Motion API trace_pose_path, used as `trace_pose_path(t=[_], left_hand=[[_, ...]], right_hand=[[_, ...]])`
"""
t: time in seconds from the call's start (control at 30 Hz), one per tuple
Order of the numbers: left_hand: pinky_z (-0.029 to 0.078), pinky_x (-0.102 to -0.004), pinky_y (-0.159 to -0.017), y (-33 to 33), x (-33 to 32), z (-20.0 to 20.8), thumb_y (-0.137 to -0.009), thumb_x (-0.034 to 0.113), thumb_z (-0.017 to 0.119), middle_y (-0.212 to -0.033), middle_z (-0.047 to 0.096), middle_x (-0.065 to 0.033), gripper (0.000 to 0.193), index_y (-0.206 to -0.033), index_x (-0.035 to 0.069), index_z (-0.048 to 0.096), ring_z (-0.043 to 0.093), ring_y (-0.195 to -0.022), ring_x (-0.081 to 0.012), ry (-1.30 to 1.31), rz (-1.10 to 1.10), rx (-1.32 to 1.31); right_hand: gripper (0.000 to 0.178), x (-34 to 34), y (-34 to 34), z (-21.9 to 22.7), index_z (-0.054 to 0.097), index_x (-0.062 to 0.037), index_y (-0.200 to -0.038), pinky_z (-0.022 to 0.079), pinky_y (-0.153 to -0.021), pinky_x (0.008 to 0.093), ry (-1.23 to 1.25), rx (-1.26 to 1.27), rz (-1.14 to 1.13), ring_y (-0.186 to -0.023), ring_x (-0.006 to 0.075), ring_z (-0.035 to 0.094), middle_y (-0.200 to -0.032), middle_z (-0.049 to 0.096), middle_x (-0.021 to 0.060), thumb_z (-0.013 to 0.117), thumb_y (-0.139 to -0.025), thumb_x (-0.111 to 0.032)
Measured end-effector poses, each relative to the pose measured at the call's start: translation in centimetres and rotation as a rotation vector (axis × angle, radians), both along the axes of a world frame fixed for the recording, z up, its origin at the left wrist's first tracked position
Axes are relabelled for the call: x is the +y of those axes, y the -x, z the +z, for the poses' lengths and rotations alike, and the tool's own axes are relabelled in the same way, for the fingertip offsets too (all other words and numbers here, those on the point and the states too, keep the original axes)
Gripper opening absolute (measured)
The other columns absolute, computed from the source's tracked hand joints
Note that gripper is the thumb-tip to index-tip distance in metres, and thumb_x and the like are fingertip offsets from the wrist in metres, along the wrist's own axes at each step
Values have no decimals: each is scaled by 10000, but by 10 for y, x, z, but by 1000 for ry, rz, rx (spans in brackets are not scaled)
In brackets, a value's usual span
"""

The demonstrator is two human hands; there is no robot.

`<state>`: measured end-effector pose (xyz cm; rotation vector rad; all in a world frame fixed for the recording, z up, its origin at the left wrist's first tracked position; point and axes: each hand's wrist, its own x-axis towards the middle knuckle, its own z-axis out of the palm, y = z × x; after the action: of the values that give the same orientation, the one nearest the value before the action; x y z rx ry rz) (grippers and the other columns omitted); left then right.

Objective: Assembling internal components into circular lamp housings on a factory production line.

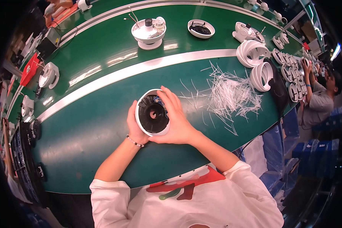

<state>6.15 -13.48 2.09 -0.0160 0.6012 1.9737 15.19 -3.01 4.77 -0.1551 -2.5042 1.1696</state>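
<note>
Above the green work table I hold a round white housing [165,130] between both palms. Inside it sits a black ribbed ring [145,118] with a round hole at its middle, and a bit of blue circuit board [158,100] shows near the rim by my right fingers. My left hand [134,124] wraps the housing's left side; a beaded bracelet is on that wrist. My right hand [178,123] closes round the right side, its fingers reaching over the upper rim. To the right of it lies a loose heap of thin white strips [231,91].
White spiral-shaped shells [261,76] stand beside the heap. Beyond a pale rail, a green belt [98,49] carries a white base with parts [150,32], a white bowl with a black insert [200,29] and another unit [249,33]. A co-worker [319,95] is at far right.
</note>
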Motion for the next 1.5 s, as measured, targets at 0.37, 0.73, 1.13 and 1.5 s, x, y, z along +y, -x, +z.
trace_pose_path(t=[0.37, 0.73, 1.13, 1.5], left_hand=[[359, -373, -916, 1, -2, -1, -737, 706, 239, -1193, 438, -115, 825, -1214, 46, 372, 441, -1079, -243, -49, -60, 47], [377, -358, -907, 1, 7, 21, -699, 397, 471, -1123, 487, -130, 609, -1181, 31, 398, 483, -1025, -239, -68, 40, 204], [386, -355, -887, 37, 31, 16, -863, 291, 351, -1104, 510, -104, 380, -1131, 35, 434, 491, -1015, -217, 122, 16, 244], [304, -451, -962, 194, 51, -8, -897, 281, 229, -1161, 453, -172, 436, -1168, -24, 381, 433, -1083, -289, 50, 169, 333]], right_hand=[[1187, -6, 7, -1, 145, 77, -1257, 264, -928, 447, -120, -200, -161, -1115, 370, 285, -1240, 228, 225, 767, -421, -492], [1129, -22, 10, -12, 164, 48, -1254, 258, -916, 453, -25, 100, -357, -1105, 371, 293, -1238, 254, 220, 765, -435, -447], [836, 25, -2, -1, 331, -71, -1233, 191, -976, 485, -184, 245, -119, -1213, 418, 174, -1320, 214, 190, 747, -543, -292], [525, 132, -87, 39, 460, -23, -1100, 237, -953, 418, -568, 229, -831, -1133, 344, 322, -1191, 386, 184, 642, -615, -117]])
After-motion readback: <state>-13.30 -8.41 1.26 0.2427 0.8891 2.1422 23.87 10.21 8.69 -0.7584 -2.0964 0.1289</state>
